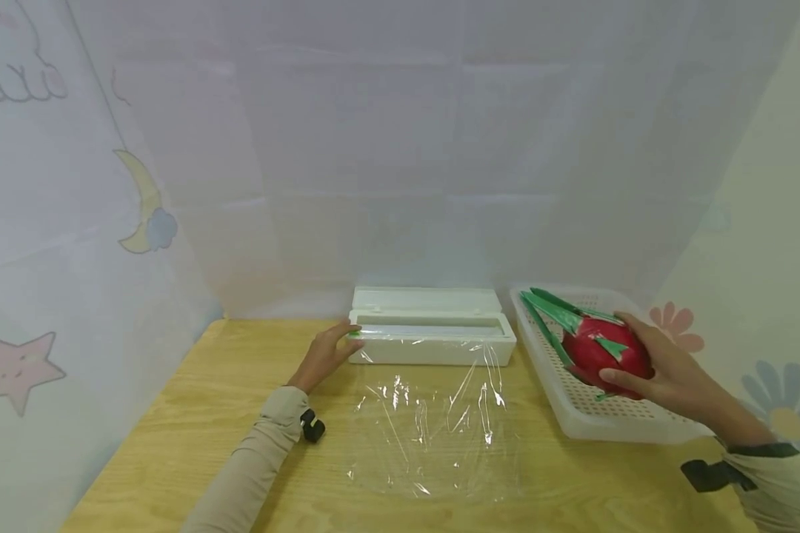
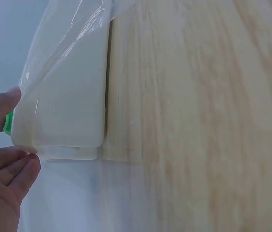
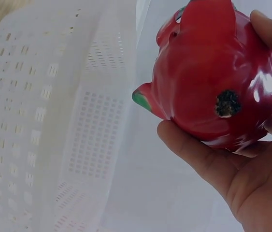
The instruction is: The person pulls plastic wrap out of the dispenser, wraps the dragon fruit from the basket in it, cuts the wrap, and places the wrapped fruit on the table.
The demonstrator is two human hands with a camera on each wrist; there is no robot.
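Observation:
A dragon fruit, red with long green leaf tips, is held in my right hand over the white basket. In the right wrist view the fingers and thumb wrap the fruit, its dark stem end facing the camera. My left hand grips the left end of a white cling film box, thumb at the top edge and fingers at the lower corner. Its lid stands raised. A sheet of clear cling film runs out over the box front and onto the table.
The wooden table backs onto a pale cloth-covered wall. The perforated basket stands close to the box's right end. A green piece shows at the box's left end, beside my left thumb.

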